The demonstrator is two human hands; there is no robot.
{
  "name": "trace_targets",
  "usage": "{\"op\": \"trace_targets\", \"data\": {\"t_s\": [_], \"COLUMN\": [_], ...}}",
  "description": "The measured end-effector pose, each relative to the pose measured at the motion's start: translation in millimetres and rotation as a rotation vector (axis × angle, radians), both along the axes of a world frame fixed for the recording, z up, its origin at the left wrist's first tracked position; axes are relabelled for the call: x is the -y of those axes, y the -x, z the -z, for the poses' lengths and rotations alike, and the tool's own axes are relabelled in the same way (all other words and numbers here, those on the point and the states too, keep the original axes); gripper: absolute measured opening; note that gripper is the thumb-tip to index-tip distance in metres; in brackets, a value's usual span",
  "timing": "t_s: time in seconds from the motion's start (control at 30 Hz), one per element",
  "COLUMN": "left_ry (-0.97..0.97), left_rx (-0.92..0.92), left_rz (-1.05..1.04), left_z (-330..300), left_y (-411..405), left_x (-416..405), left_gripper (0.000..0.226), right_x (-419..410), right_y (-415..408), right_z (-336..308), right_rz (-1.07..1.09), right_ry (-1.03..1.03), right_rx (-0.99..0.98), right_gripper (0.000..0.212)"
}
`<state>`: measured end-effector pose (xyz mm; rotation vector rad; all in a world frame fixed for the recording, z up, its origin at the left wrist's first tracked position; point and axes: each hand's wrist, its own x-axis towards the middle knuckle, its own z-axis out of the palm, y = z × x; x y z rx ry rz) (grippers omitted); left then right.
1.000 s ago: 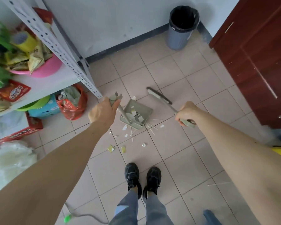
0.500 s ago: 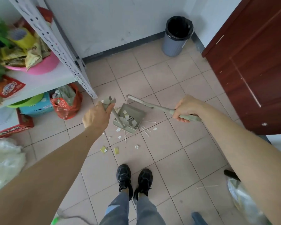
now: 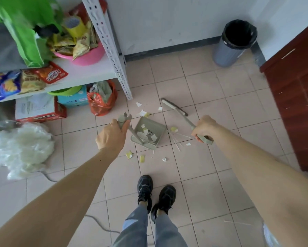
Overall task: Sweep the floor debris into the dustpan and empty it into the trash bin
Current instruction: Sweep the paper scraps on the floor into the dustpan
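Observation:
A grey-green dustpan point(image 3: 157, 125) sits on the tiled floor with paper scraps inside. My left hand point(image 3: 112, 135) grips the top of its upright handle. My right hand point(image 3: 204, 128) holds the handle of a matching broom point(image 3: 174, 108), whose head rests on the floor just beyond the pan's far right corner. Paper scraps point(image 3: 142, 112) lie beyond the pan, thin sticks point(image 3: 176, 139) and a yellow scrap point(image 3: 174, 129) to its right, and more bits point(image 3: 129, 155) in front of it. The grey trash bin point(image 3: 234, 41) with a black liner stands in the far corner.
A white metal shelf point(image 3: 114, 56) with snacks and a pink basin stands on the left; a red bag point(image 3: 101, 100) and boxes sit beneath it. A white plastic heap point(image 3: 19, 148) lies at left. A dark red door point(image 3: 295, 97) is on the right. My shoes point(image 3: 156, 193) are below the pan.
The broom head has swung from over the pan's top edge back to the floor beyond the pan's far right. The view has shifted left. Both hands keep their grips.

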<state>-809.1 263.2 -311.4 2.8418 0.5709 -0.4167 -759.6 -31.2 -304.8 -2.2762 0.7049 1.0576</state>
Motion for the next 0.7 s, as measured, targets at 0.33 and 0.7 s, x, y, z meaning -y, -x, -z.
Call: {"op": "trace_targets", "data": {"t_s": [0.33,0.7], "left_ry": [0.032,0.022], "left_rx": [0.011,0.067], "left_rz": [0.011,-0.123], "left_z": [-7,-20], "left_y": [-6,25], "left_x": [14,-14], "left_gripper": [0.059,0.056], "right_x": [19,-12], "right_y": [-8,-30], "right_z": [-79,-59], "right_rz": [-0.332,-0.249], "right_ry": [-0.056,-0.03], "right_rx": [-0.16,0.005], "right_gripper": [0.036,0.026]}}
